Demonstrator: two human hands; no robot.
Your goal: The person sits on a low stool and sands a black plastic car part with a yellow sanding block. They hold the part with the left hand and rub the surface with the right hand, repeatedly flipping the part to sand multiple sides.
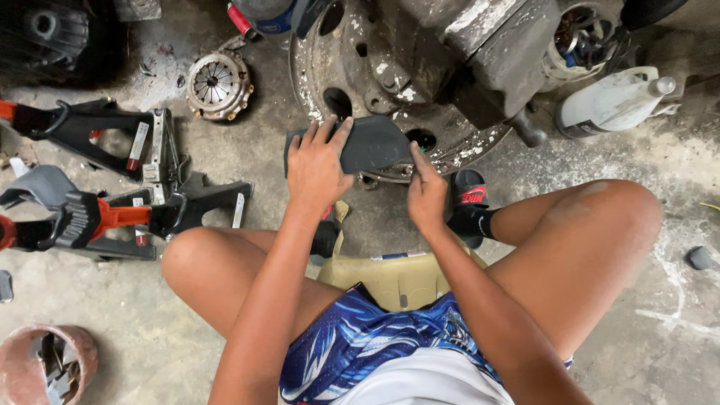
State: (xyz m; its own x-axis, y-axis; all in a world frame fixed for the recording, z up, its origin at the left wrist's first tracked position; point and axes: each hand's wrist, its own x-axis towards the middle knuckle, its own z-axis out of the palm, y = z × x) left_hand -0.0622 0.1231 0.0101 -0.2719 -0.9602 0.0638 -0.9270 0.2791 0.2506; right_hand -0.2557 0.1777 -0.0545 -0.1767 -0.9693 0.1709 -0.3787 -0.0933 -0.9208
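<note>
1. At the far left, one round reddish bucket point(46, 364) stands on the concrete floor point(150, 330) at the bottom corner, with metal scraps inside that are too dark to tell apart.
2. Above it lie two scissor jacks point(127, 142): one black with red ends near the top left, and a second one point(97, 219) with a red screw just below it, touching or nearly touching the first.
3. One round clutch pressure plate point(218, 84) rests flat on the floor, apart from the jacks and just beside the wheel.
4. The left hand point(319, 166) lies palm down with fingers spread over the left end of one dark, flat, curved pad point(373, 144), pressing and gripping it.
5. That one pad sits in the middle of the view, against the lower rim of one rusty steel wheel point(330, 67), which lies on the floor and carries a heavy grey metal block point(487, 45).
6. The right hand point(427, 196) touches the right end of the pad with its forefinger stretched up along the edge, the other fingers curled; it pinches rather than clasps.
7. One black sandal with a black sock point(469, 202) shows just right of that hand, touching the wheel's rim.
8. One white plastic bottle point(611, 101) lies tilted at the upper right.
9. One small grey stone-like lump point(701, 258) sits at the right edge.
</note>
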